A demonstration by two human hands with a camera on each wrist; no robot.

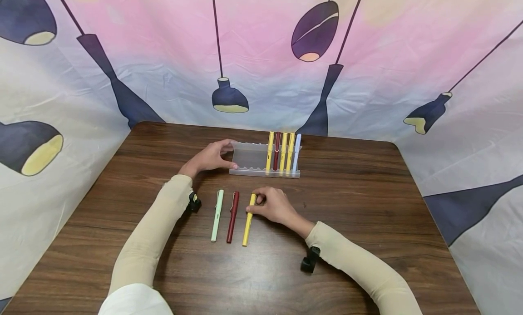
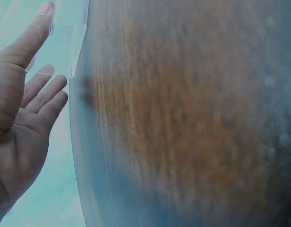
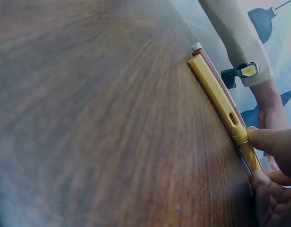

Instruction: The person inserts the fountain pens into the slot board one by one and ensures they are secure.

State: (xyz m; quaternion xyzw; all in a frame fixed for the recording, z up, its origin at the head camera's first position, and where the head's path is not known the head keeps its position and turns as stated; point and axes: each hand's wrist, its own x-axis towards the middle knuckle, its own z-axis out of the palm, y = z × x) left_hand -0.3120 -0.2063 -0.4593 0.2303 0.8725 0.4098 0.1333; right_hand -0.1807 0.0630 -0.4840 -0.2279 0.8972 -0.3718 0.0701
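Observation:
At the left end of a clear plastic pen rack [image 1: 250, 157], my left hand [image 1: 209, 157] holds it with the thumb at the front rail and the fingers toward the back. In the left wrist view, part of these fingers shows through the clear plastic. My right hand [image 1: 275, 206] pinches the cap end of a yellow pen [image 3: 216, 92] between thumb and fingers, the pen lying along the table. Left of it are a dark red pen [image 1: 233, 217] and a pale green pen [image 1: 217, 215], roughly parallel and apart from one another.
Several pens lean in the right half of the rack: yellow ones [image 1: 268, 151], a dark red one [image 1: 277, 151] and, at the end, a light blue one [image 1: 297, 152]. The brown wooden table [image 1: 359, 188] reaches back to a printed cloth backdrop [image 1: 261, 56].

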